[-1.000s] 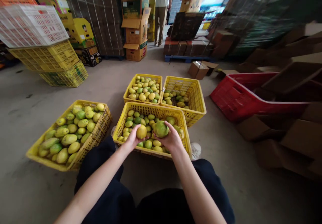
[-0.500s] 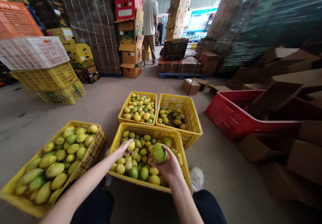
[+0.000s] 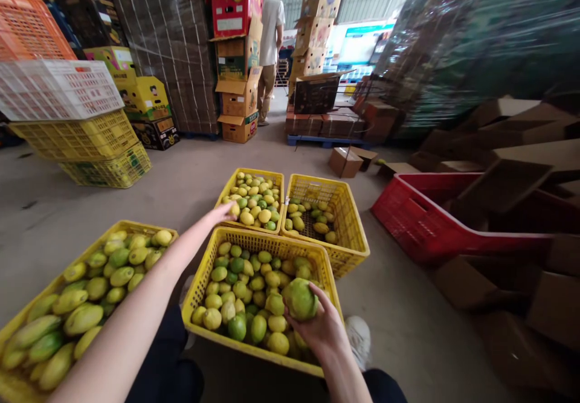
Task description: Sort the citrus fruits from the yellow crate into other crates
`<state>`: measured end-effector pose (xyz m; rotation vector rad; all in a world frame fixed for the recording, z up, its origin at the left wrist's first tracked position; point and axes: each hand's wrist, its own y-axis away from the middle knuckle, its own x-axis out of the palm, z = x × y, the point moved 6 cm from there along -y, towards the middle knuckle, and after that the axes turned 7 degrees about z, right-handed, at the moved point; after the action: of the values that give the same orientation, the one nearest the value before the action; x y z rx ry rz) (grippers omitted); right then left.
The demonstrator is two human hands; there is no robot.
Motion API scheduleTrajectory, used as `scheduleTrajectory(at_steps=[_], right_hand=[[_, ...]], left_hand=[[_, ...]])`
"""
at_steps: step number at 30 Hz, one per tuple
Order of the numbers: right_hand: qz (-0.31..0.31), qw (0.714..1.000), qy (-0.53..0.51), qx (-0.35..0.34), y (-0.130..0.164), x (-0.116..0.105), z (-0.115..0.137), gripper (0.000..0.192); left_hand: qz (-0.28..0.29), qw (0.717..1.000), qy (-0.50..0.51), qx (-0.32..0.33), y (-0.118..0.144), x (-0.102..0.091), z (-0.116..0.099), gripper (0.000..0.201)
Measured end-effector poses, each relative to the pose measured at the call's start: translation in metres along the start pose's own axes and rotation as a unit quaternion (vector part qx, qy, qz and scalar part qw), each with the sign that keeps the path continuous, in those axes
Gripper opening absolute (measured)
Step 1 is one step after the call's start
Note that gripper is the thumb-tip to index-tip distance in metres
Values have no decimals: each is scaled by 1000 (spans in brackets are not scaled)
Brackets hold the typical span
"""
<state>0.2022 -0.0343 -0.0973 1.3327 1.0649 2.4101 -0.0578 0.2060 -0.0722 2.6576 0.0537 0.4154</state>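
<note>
My left hand (image 3: 222,212) is over the near left edge of the back left yellow crate (image 3: 220,197), its fingers closed on a yellow lemon (image 3: 234,209). Lemons, yellow with some green, fill that crate. My right hand (image 3: 322,327) grips a large, lumpy green lemon (image 3: 300,299) above the right part of the front yellow crate (image 3: 267,354). Loose green and yellow lemons (image 3: 258,283) lie in this front crate, directly before me.
Behind on the right, another yellow crate (image 3: 351,234) holds a few lemons. Long yellow-green fruits (image 3: 84,318) fill a crate at left. A red bin (image 3: 421,222) with cardboard stands right. A person (image 3: 270,34) stands beside stacked cartons (image 3: 238,98); stacked crates (image 3: 77,140) stand left.
My left hand has moved forward with the lemon, from the front crate to the back left crate. My right hand, still holding the large green lemon, has shifted slightly right and nearer.
</note>
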Motion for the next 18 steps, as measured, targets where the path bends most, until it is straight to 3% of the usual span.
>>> scheduleTrajectory(at_steps=[3, 5, 8, 13, 18], right_hand=[[-14, 1000, -18, -4, 1, 0, 3, 14], [-17, 1000, -23, -5, 1, 0, 3, 13], [-7, 1000, -21, -3, 2, 0, 2, 18], [0, 1000, -2, -5, -2, -1, -4, 25], [-4, 1000, 25, 13, -7, 6, -23, 17]], left_hand=[[-67, 996, -41, 32, -24, 0, -53, 46], [-87, 992, -79, 37, -22, -3, -56, 49], [-64, 986, -156, 6, 4, -12, -21, 36], [32, 958, -277, -68, 77, -22, 46, 16], [184, 901, -389, -52, 143, -4, 83, 19]])
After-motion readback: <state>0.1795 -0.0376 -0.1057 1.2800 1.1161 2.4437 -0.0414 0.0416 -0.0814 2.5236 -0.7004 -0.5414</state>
